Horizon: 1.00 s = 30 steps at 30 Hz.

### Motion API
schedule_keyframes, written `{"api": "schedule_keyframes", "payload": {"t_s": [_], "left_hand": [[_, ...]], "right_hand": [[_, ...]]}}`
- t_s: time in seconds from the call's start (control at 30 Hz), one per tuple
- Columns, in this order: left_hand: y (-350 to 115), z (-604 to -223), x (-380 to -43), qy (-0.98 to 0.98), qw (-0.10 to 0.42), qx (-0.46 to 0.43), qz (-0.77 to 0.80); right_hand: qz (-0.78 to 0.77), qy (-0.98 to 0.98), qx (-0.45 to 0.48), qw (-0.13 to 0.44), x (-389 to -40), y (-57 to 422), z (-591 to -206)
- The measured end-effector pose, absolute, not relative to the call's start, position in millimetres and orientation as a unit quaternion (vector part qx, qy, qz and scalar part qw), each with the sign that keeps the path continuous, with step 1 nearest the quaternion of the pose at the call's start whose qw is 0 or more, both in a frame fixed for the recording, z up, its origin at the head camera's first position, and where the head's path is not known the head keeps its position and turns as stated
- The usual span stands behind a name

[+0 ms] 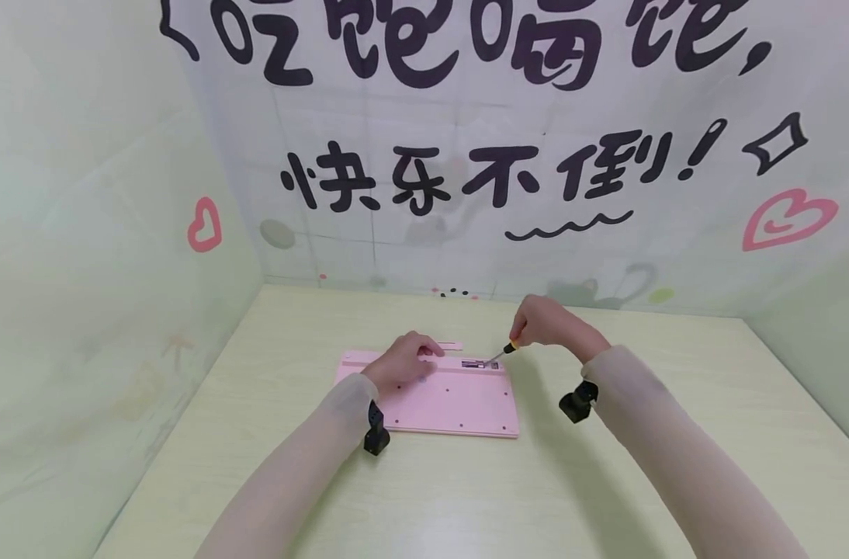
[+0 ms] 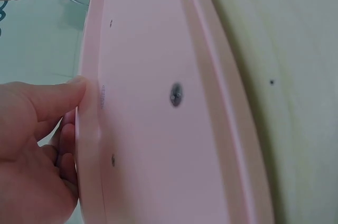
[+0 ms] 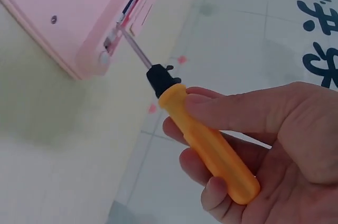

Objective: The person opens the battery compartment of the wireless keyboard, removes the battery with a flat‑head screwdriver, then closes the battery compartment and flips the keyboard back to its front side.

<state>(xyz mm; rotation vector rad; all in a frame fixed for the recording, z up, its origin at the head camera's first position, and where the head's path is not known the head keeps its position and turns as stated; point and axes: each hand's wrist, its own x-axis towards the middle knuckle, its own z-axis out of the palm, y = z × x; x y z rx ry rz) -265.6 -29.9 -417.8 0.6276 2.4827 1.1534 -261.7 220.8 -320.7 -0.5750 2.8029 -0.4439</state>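
Note:
A pink keyboard [image 1: 431, 400] lies underside up on the table, with screws across its back and its keys hidden. Near its far right corner is an uncovered battery compartment [image 1: 473, 364]. My left hand [image 1: 405, 360] grips the far raised edge, and in the left wrist view its thumb [image 2: 58, 97] presses on top while the other fingers curl against the side. The yellow-handled screwdriver [image 3: 211, 152] is held in my right hand [image 3: 296, 139], thumb along the handle. Its metal tip reaches the compartment opening; exact contact is too small to tell.
A thin pink strip, like a cover [image 1: 450, 346], lies just behind the keyboard. The pale wooden table [image 1: 438, 497] meets a white backdrop [image 1: 410, 256] with black lettering at the back. Light side panels [image 1: 110, 272] stand left and right.

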Motion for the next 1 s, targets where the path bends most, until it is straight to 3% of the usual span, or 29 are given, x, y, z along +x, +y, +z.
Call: {"api": "schedule_keyframes", "payload": {"t_s": [0.4, 0.63, 1.0], "left_hand": [[-29.3, -419.6, -266.5, 0.872, 0.167, 0.213, 0.408], [-28.3, -417.7, -266.7, 0.872, 0.166, 0.214, 0.407], [-30.3, -419.6, -268.2, 0.869, 0.166, 0.215, 0.413]], "right_hand": [[0.011, 0.972, -0.110, 0.208, -278.6, 160.2, -305.4], [0.013, 0.975, -0.114, 0.190, -279.3, 161.0, -306.4], [-0.104, 0.970, -0.153, 0.159, -276.2, 206.8, -325.3]]}}
